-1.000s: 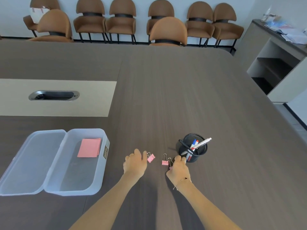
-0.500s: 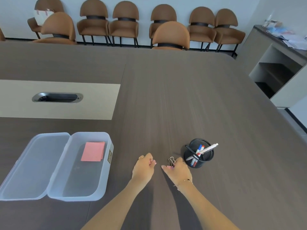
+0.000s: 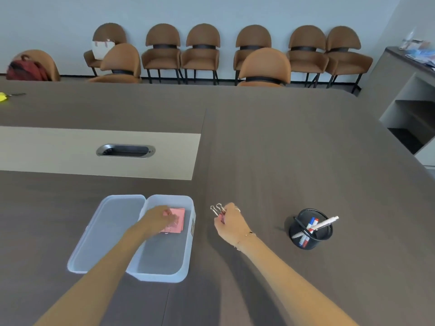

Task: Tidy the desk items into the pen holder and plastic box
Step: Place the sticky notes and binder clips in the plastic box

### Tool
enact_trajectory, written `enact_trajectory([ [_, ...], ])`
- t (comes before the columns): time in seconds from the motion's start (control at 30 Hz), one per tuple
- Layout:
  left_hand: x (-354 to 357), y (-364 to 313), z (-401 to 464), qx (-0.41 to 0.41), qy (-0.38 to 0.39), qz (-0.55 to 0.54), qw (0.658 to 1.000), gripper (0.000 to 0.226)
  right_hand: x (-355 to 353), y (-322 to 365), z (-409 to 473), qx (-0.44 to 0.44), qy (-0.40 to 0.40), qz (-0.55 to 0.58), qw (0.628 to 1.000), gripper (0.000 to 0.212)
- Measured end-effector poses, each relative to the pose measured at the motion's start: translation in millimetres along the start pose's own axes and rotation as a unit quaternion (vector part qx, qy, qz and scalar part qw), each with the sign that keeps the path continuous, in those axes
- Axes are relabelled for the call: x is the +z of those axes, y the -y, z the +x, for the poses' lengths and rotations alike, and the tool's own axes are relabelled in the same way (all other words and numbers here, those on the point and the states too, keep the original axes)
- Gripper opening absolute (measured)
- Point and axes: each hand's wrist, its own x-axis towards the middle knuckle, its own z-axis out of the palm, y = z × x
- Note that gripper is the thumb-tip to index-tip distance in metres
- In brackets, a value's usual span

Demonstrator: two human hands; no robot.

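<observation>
Left hand (image 3: 162,218) reaching into plastic box (image 3: 188,257), grip state unclear. Right hand (image 3: 229,223) gripping binder clips (image 3: 217,209) beside box. Next: dropping clips inside.

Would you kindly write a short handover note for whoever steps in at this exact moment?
Left hand: inside the open plastic box, over the pink sticky notes; a pink clip seems to be at its fingers, but I cannot tell if it is released.
Right hand: above the table, closed on binder clips, right of the box.
Pen holder: upright further right, markers and a white pen already in it.
Done: pens stowed, notes boxed.
Left: probably drop the right hand's clips into the box, then shut its lid.
</observation>
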Motion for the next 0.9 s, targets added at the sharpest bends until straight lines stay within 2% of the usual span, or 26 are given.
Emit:
enact_trajectory([
  [0.1, -1.2, 41.3, -12.6, -0.039, 0.045, 0.067, 0.996, 0.016, 39.1, 47.9, 4.7, -0.072, 0.047, -0.021, 0.996, 0.007],
  [0.17, 5.8, 59.6, -20.1, -0.039, 0.056, 0.086, 0.994, 0.016, 66.7, 65.6, 7.7, -0.113, 0.083, -0.082, 0.987, 0.018],
  [0.23, 12.4, 72.1, -23.0, -0.012, 0.062, 0.119, 0.991, 0.019, 84.7, 72.6, 8.8, -0.144, 0.104, -0.222, 0.959, 0.034],
  [0.3, 17.4, 80.6, -21.4, 0.019, 0.059, 0.177, 0.982, 0.027, 96.6, 70.3, 10.8, -0.174, 0.105, -0.329, 0.922, 0.038],
  [0.37, 19.6, 85.3, -17.8, 0.034, 0.056, 0.226, 0.972, 0.030, 106.5, 63.5, 15.6, -0.193, 0.109, -0.392, 0.893, 0.042],
  [0.47, 20.6, 88.0, -12.3, 0.047, 0.056, 0.251, 0.965, 0.020, 117.9, 56.3, 19.6, -0.190, 0.110, -0.467, 0.857, 0.045],
  [0.53, 22.3, 88.2, -9.5, 0.052, 0.064, 0.261, 0.962, 0.011, 121.7, 55.1, 17.7, -0.185, 0.114, -0.497, 0.840, 0.041],
  [0.6, 24.5, 87.7, -9.1, 0.050, 0.064, 0.265, 0.961, 0.013, 122.4, 53.3, 15.3, -0.187, 0.121, -0.515, 0.828, 0.034],
  [0.67, 25.6, 89.9, -7.1, 0.044, 0.049, 0.251, 0.966, 0.020, 119.4, 50.6, 13.3, -0.194, 0.111, -0.495, 0.840, 0.034],
  [0.77, 19.6, 87.4, -7.5, 0.046, 0.013, 0.242, 0.969, 0.016, 104.4, 49.0, 7.6, -0.219, 0.098, -0.410, 0.880, 0.043],
  [0.83, 11.5, 80.7, -9.0, 0.042, -0.041, 0.204, 0.977, 0.016, 92.0, 48.5, 3.0, -0.229, 0.084, -0.340, 0.908, 0.041],
  [0.9, -0.1, 72.1, -12.9, 0.017, -0.132, 0.126, 0.983, 0.015, 83.3, 46.4, 0.4, -0.209, 0.051, -0.260, 0.941, 0.039],
])
